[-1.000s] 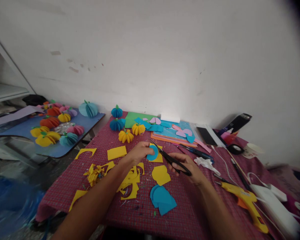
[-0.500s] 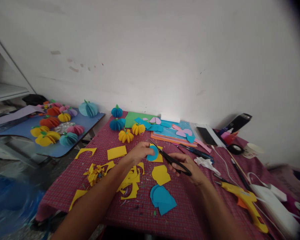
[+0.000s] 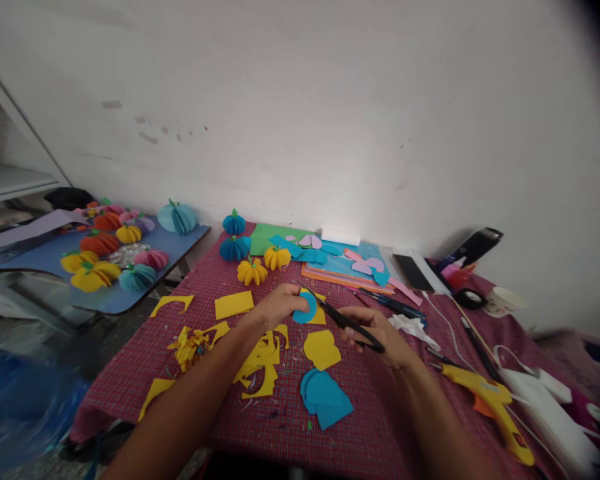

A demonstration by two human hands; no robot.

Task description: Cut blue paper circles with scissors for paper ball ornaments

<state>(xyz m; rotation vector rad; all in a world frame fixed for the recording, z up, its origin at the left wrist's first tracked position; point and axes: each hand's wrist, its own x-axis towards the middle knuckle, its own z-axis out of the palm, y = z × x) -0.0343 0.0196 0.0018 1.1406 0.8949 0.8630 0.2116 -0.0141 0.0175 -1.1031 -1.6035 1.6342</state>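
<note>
My left hand pinches a blue paper circle laid over a piece of yellow paper. In my right hand is a pair of black scissors, its blades at the upper edge of the circle and the yellow paper. Just below lie yellow cut-out paper shapes and a small pile of blue paper pieces. Yellow paper scraps are strewn under and beside my left forearm. A folded yellow paper rectangle rests left of my left hand.
Yellow paper pumpkins and blue ones stand at the back left. Coloured sheets lie against the wall. To the right are a yellow glue gun, a phone and a black tape roll. A blue side table holds more paper pumpkins.
The scissor handles have drawn closer together in my right hand. Both hands and the papers stay in nearly the same place.
</note>
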